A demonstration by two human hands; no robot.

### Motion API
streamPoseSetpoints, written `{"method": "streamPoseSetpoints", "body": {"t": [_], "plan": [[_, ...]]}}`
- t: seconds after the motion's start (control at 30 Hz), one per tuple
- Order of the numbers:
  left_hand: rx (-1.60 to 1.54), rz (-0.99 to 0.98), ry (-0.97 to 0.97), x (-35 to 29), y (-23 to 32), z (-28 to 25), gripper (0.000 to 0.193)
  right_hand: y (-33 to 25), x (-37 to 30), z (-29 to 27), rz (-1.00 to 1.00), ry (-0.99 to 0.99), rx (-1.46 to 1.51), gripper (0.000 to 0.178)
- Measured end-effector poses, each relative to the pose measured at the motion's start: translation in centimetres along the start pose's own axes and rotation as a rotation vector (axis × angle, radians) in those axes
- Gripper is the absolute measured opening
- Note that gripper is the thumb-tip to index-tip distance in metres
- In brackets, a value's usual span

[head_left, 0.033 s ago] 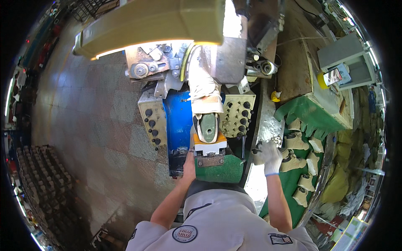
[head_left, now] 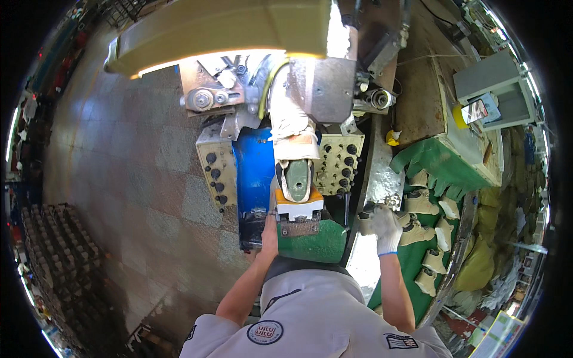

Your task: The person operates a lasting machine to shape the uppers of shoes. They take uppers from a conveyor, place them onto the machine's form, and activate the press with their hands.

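Note:
A beige shoe upper [head_left: 294,141] is mounted sole-side out of sight on the machine in front of me, its toe end reaching under the metal plates. A green last [head_left: 296,179] fills its opening, above an orange and white support [head_left: 300,210]. My bare left hand [head_left: 270,235] lies along the left side of this support, fingers stretched forward and partly hidden. On the right, my gloved right hand [head_left: 388,230] is closed on another shoe upper [head_left: 365,222], beige with a dark collar, over a shiny metal surface [head_left: 364,262].
Several beige shoe uppers [head_left: 422,203] lie on a green surface [head_left: 412,253] at right. Control boxes with black knobs [head_left: 341,164] flank the machine. A lamp housing [head_left: 221,36] overhangs it. A green guard [head_left: 313,241] stands before me; a dark rack [head_left: 59,244] is far left.
The lamp and the machine's upper metal parts sit slightly further right. My right hand with the shoe upper has shifted a little. My left hand stays nearly where it was.

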State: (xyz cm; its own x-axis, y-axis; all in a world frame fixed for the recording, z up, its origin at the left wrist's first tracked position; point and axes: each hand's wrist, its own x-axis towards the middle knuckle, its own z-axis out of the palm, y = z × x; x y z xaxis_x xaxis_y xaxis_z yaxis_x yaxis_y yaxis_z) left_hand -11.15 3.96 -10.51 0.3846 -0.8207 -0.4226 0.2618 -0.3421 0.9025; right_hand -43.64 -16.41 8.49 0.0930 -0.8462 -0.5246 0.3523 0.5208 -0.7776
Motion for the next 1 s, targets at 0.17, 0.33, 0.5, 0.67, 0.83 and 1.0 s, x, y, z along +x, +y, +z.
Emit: {"method": "streamPoseSetpoints", "body": {"t": [0.17, 0.33, 0.5, 0.67, 0.83, 1.0], "plan": [[0.174, 0.084, 0.232, 1.0, -2.8, 3.3, 0.049, 1.5, -2.5, -0.7, 0.104, 0.158, -0.219, 0.046], [0.666, 0.109, 0.355, 2.7, -0.7, 2.8, 0.048, 0.2, -1.7, 4.3, 0.059, -0.044, -0.39, 0.051], [0.422, 0.133, 0.227, -2.6, 9.8, -3.8, 0.037, -1.8, -2.0, 5.5, 0.011, -0.126, -0.335, 0.044], [0.044, -0.003, 0.254, -11.8, 19.7, -10.9, 0.039, -4.5, -5.7, 11.1, -0.1, -0.312, -0.237, 0.056], [-0.562, 0.202, 0.035, -15.6, 30.1, -7.8, 0.074, -5.4, -11.1, 20.3, -0.206, -0.841, -0.171, 0.082], [-0.709, -0.005, -0.055, -12.7, 27.8, 4.6, 0.082, -5.4, -12.6, 21.2, 0.225, -0.785, 0.494, 0.07]]}}
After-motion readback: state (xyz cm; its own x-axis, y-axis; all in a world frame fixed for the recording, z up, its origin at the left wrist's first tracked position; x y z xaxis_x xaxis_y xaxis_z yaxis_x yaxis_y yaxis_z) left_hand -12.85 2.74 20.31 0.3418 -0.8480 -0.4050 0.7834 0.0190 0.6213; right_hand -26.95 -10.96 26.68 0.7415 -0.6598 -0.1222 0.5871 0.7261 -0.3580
